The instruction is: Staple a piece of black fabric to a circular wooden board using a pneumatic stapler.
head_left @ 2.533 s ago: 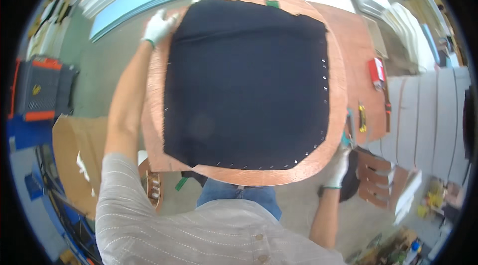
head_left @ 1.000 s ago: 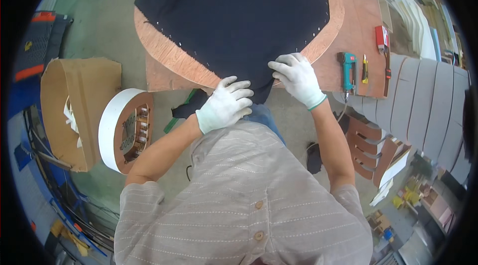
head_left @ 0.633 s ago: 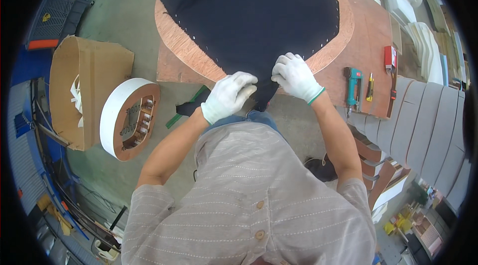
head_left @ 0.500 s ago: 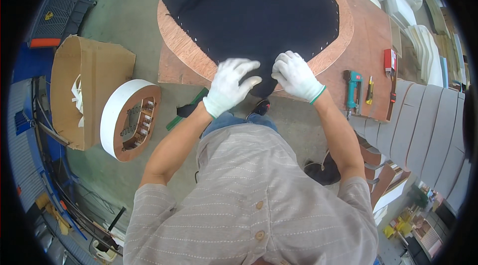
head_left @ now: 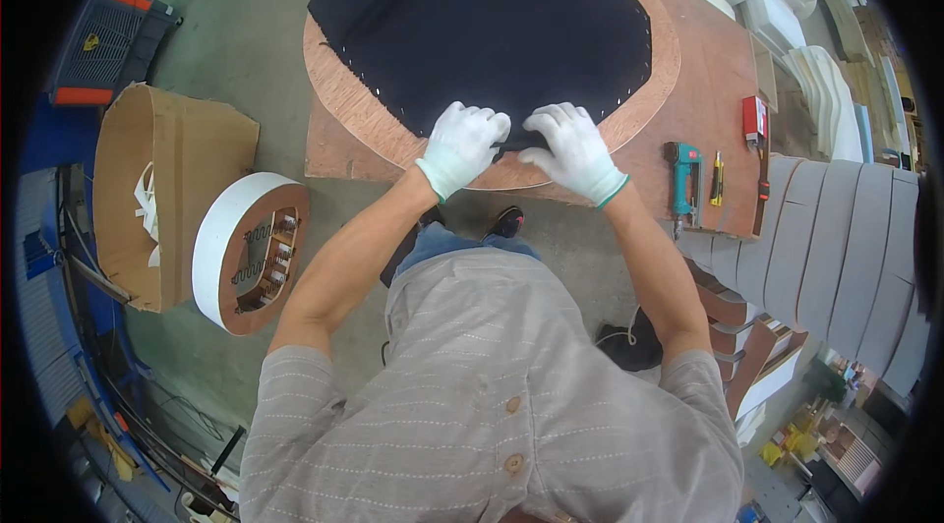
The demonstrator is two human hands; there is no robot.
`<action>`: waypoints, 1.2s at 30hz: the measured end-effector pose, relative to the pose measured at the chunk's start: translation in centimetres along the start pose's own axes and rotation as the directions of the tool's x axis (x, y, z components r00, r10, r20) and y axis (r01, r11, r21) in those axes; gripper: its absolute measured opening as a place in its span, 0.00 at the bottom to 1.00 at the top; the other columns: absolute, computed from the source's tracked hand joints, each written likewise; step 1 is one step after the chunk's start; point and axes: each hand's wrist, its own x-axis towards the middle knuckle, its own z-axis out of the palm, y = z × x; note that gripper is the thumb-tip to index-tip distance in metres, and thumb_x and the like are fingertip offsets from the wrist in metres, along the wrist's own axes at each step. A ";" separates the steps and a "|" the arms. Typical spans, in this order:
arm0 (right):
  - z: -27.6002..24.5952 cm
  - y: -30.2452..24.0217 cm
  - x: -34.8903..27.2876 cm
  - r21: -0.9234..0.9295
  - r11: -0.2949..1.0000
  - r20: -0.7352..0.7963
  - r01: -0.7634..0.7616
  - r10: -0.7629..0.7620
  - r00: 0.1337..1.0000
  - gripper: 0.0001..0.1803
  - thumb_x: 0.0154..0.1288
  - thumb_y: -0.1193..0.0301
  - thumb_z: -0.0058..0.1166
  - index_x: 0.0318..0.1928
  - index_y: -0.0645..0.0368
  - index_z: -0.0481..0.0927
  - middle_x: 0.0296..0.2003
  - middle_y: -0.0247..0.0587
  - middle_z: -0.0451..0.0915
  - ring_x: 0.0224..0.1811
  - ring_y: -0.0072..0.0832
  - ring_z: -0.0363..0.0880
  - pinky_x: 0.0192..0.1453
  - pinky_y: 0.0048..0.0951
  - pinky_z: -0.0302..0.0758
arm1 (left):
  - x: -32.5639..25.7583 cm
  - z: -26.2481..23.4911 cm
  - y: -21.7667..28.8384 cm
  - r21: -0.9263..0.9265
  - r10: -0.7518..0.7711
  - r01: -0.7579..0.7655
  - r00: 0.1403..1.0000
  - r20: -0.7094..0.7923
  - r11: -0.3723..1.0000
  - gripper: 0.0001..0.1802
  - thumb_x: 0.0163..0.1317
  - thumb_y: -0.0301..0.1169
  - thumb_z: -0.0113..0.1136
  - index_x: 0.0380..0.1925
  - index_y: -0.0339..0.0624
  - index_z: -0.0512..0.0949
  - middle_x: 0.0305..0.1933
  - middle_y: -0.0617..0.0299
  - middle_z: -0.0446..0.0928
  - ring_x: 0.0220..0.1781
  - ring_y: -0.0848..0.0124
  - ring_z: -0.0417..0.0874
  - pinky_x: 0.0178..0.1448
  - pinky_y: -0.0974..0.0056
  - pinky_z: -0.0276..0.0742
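Black fabric point(head_left: 482, 31) lies over a round plywood panel point(head_left: 664, 51), with small pale staples dotted along its left and right edges. My left hand point(head_left: 466, 143), in a white knit glove, has its fingers curled on the fabric's near edge. Beside it my gloved right hand point(head_left: 570, 145) grips the same edge between thumb and fingers. A short dark fold of the cloth shows between the two hands. The fingertips of both are partly hidden against the fabric.
A teal staple gun point(head_left: 682, 184), a yellow utility knife point(head_left: 717, 179) and a red box point(head_left: 754, 120) rest on the wooden table point(head_left: 708, 71) to the right. On the floor at left stand a cardboard box point(head_left: 211, 149) and an oval spring frame point(head_left: 211, 258).
Both hands have closed on the near edge of the fabric. The loose flap that hung over the panel's near edge is now folded up between them.
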 end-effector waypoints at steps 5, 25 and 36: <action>1.4 0.0 0.5 -0.162 0.987 0.066 0.015 -0.004 0.998 0.10 0.55 0.68 0.70 0.35 0.51 0.80 0.34 0.34 0.80 0.42 0.38 0.80 0.50 0.42 0.73 | -0.5 0.1 -0.1 -0.107 0.031 -0.037 0.998 -0.060 0.994 0.12 0.52 0.29 0.73 0.36 0.48 0.80 0.34 0.64 0.80 0.39 0.61 0.83 0.49 0.55 0.72; 3.4 -1.9 -1.9 -0.336 0.942 -0.086 0.005 -0.036 0.996 0.03 0.57 0.67 0.59 0.30 0.48 0.77 0.30 0.34 0.75 0.37 0.36 0.77 0.43 0.41 0.72 | -4.2 -1.5 2.0 0.019 -0.017 0.019 0.995 -0.100 1.000 0.19 0.50 0.27 0.67 0.45 0.48 0.83 0.46 0.60 0.80 0.49 0.57 0.81 0.56 0.50 0.73; 3.7 -1.0 -1.0 -0.316 0.949 -0.197 -0.026 -0.039 0.980 0.07 0.51 0.72 0.64 0.28 0.48 0.78 0.28 0.32 0.79 0.33 0.35 0.79 0.40 0.42 0.72 | -1.7 0.5 -0.9 0.070 0.068 -0.055 0.976 -0.205 0.996 0.09 0.52 0.30 0.67 0.35 0.51 0.81 0.33 0.65 0.77 0.38 0.61 0.81 0.46 0.54 0.75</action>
